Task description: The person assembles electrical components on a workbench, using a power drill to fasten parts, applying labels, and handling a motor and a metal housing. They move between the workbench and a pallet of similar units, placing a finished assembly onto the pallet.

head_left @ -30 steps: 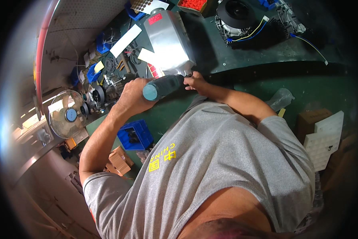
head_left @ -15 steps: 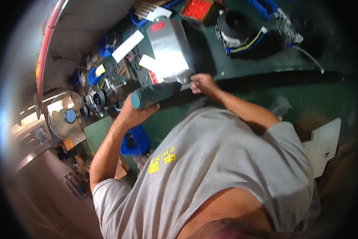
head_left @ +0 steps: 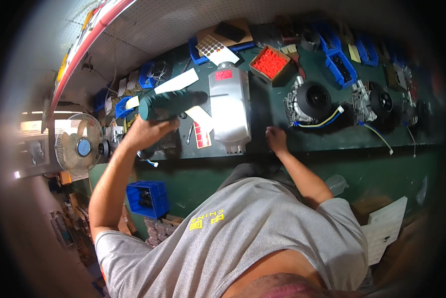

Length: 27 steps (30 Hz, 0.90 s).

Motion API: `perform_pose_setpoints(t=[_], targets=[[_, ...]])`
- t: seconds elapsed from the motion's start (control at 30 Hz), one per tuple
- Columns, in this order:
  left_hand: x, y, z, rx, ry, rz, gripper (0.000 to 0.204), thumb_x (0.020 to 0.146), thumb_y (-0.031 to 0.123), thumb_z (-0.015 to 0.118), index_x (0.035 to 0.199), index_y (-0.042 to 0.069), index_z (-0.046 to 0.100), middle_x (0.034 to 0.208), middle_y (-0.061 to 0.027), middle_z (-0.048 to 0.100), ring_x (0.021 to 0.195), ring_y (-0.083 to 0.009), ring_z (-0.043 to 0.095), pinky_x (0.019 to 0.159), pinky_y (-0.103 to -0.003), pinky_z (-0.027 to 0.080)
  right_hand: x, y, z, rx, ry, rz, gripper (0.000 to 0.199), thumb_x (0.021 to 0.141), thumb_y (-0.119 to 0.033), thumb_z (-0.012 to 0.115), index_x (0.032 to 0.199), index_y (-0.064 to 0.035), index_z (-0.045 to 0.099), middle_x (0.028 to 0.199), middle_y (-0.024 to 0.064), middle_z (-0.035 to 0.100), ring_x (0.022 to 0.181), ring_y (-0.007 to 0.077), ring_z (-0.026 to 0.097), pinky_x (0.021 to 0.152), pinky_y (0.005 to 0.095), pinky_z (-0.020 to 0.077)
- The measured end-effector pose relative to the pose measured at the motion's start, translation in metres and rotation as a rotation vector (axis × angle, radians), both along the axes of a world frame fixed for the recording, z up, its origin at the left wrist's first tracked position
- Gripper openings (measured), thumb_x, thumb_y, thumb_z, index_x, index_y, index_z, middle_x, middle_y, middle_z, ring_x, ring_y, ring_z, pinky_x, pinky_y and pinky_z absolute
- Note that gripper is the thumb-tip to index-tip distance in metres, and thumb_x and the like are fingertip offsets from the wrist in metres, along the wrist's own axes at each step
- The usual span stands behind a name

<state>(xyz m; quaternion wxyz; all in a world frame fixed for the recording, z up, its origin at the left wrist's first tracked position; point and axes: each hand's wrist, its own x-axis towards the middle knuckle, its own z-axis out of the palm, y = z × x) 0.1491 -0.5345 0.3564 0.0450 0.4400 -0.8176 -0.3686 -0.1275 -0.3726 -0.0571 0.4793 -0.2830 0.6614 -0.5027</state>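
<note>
My left hand (head_left: 156, 131) is wrapped round a dark teal cordless screwdriver (head_left: 166, 104). The tool lies level, its thin bit pointing right over the silver metal heater casing (head_left: 230, 107); whether the tip touches it I cannot tell. The casing rests on the bench with a red label near its far end and a short pipe stub there. To the right of its near end, apart from it, my right hand (head_left: 276, 140) is closed with curled fingers. Anything small in those fingers is hidden.
A box of red caps (head_left: 270, 64) stands behind the casing. Motor units with black fan housings (head_left: 316, 99) and loose cables line the green bench (head_left: 262, 151) on the right. Blue parts bins (head_left: 339, 67) stand at the back. A fan (head_left: 83, 144) is at the left.
My left hand has lifted the screwdriver from the casing's near end and swung it left and farther up. My right hand has drawn away to the right. The view has shifted too.
</note>
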Motion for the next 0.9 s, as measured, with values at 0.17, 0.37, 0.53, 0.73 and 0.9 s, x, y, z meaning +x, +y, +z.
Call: perform_pose_setpoints(t=[0.17, 0.37, 0.53, 0.73, 0.9], targets=[[0.023, -0.083, -0.012, -0.078, 0.044, 0.008, 0.034, 0.084, 0.012, 0.076, 0.115, 0.005, 0.064, 0.098, -0.0075, 0.069, 0.090, -0.0191, 0.064, 0.079, -0.035, 0.054, 0.004, -0.006, 0.004, 0.179, 0.065, -0.036, 0.043, 0.089, -0.009, 0.065, 0.129, 0.0037, 0.058, 0.096, 0.0121, 0.069, 0.071, 0.0153, 0.066, 0.053, 0.0286, 0.0557], [0.036, -0.157, -0.046, 0.106, 0.014, 0.069, 0.017, 0.087, 0.017, 0.073, 0.097, 0.005, 0.067, 0.085, -0.0035, 0.066, 0.079, -0.0141, 0.062, 0.073, -0.033, 0.052, 0.010, 0.012, 0.005, 0.265, -0.045, -0.137, 0.050, 0.089, -0.003, 0.062, 0.138, 0.0007, 0.052, 0.118, 0.0187, 0.065, 0.089, 0.0221, 0.068, 0.064, 0.0308, 0.0605], [0.045, -0.193, -0.074, 0.091, 0.008, 0.033, 0.019, 0.087, 0.015, 0.072, 0.103, 0.004, 0.066, 0.086, -0.0055, 0.068, 0.082, -0.0152, 0.063, 0.075, -0.034, 0.054, 0.016, 0.024, 0.036, 0.484, -0.238, 0.063, 0.038, 0.087, -0.007, 0.065, 0.125, -0.0031, 0.061, 0.110, 0.0110, 0.068, 0.091, 0.0170, 0.066, 0.067, 0.0308, 0.0581], [0.061, -0.222, -0.097, 0.173, -0.037, -0.016, 0.021, 0.085, 0.012, 0.071, 0.104, 0.003, 0.066, 0.085, -0.0079, 0.067, 0.080, -0.0166, 0.064, 0.076, -0.036, 0.055, 0.037, 0.017, 0.084, 0.541, -0.411, 0.284, 0.034, 0.087, -0.023, 0.073, 0.116, -0.0080, 0.065, 0.111, 0.0031, 0.067, 0.102, 0.0122, 0.061, 0.085, 0.0304, 0.0506], [0.070, -0.228, -0.102, 0.205, -0.019, 0.021, 0.033, 0.085, 0.014, 0.074, 0.114, 0.003, 0.064, 0.093, -0.0116, 0.069, 0.088, -0.0206, 0.066, 0.083, -0.039, 0.054, 0.049, 0.011, 0.091, 0.559, -0.373, 0.443, 0.052, 0.087, -0.029, 0.075, 0.126, 0.0008, 0.059, 0.120, 0.0092, 0.064, 0.110, 0.0189, 0.058, 0.094, 0.0337, 0.0468]])
